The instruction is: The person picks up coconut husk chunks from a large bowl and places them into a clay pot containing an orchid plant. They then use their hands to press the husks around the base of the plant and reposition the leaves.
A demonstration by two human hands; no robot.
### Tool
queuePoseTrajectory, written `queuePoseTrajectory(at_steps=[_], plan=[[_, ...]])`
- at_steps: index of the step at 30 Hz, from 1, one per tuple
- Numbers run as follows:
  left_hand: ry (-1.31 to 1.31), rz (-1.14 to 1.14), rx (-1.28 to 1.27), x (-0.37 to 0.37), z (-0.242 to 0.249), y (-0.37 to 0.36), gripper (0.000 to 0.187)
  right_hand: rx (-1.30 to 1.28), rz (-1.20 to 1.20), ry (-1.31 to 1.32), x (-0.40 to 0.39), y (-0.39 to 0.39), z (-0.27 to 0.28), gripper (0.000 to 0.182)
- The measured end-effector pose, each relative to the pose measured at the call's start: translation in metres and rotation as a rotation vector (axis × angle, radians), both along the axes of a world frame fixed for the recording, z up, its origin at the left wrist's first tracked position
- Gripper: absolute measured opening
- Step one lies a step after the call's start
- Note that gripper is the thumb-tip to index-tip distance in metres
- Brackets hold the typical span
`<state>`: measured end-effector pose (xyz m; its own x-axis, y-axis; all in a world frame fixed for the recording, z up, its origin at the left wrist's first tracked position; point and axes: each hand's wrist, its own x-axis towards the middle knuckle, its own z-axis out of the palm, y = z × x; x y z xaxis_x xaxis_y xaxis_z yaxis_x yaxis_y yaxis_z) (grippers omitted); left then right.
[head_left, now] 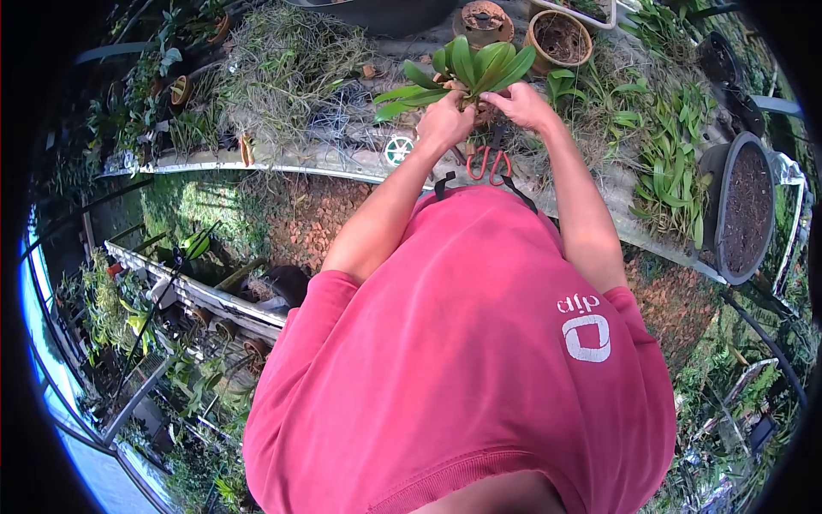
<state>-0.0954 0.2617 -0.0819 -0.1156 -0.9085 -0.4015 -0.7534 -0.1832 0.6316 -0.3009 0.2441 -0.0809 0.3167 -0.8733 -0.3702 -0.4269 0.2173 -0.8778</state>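
A plant with broad green leaves point(491, 65) stands between my two hands at the top middle. My left hand point(445, 120) is closed at the plant's base, on its left side. From the right, my right hand point(521, 106) pinches at the same base, thumb and fingers together. The roots or stem there are mostly hidden by my fingers. Just below my hands, red-handled scissors point(489, 164) lie on the bench, close to its front edge. A round white and green spool point(398, 151) lies left of the scissors.
Behind the plant are a clay pot point(559, 39) and an upturned-looking clay pot point(483, 24). Dry tangled plants point(287, 68) cover the bench's left part. Leafy plants point(672, 163) lie at right, beside a large dark planter of soil point(743, 210).
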Motion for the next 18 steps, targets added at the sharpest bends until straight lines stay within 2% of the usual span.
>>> queuePoseTrajectory(at_steps=[1, 4, 5, 8, 9, 10, 12, 13, 14, 16, 18], plan=[[-0.025, -0.003, 0.087, -0.005, 0.018, -0.004, 0.052, -0.074, -0.037, -0.079, 0.002, -0.001, -0.010, 0.034], [-0.012, -0.030, 0.165, -0.006, 0.012, -0.017, 0.049, -0.195, -0.092, -0.119, 0.004, 0.003, -0.014, 0.038], [-0.002, -0.035, 0.119, -0.004, 0.009, -0.018, 0.048, -0.210, -0.116, -0.122, 0.004, 0.010, -0.012, 0.042], [0.016, -0.039, 0.033, 0.000, -0.001, -0.021, 0.048, -0.529, -0.038, 0.061, -0.012, 0.019, -0.036, 0.047], [0.010, -0.032, 0.035, 0.001, -0.003, -0.021, 0.048, -0.498, -0.301, 0.362, -0.010, 0.029, -0.066, 0.051], [0.005, -0.029, 0.039, 0.002, -0.007, -0.022, 0.048, -0.225, -0.302, 0.436, -0.007, 0.038, -0.066, 0.052], [0.043, -0.024, 0.078, 0.003, -0.014, -0.032, 0.050, -0.096, -0.260, 0.301, 0.003, 0.050, -0.064, 0.046], [0.055, -0.028, 0.071, 0.005, -0.017, -0.036, 0.051, -0.172, -0.281, 0.278, 0.009, 0.054, -0.065, 0.040], [0.066, -0.032, 0.068, 0.006, -0.021, -0.037, 0.051, -0.315, -0.237, 0.362, 0.013, 0.054, -0.066, 0.032], [0.088, -0.006, 0.132, 0.007, -0.004, -0.033, 0.048, -0.229, -0.319, 0.430, 0.025, 0.048, -0.070, 0.026], [0.109, 0.011, 0.131, 0.006, 0.001, -0.034, 0.042, -0.253, -0.330, 0.417, 0.033, 0.042, -0.061, 0.022]])
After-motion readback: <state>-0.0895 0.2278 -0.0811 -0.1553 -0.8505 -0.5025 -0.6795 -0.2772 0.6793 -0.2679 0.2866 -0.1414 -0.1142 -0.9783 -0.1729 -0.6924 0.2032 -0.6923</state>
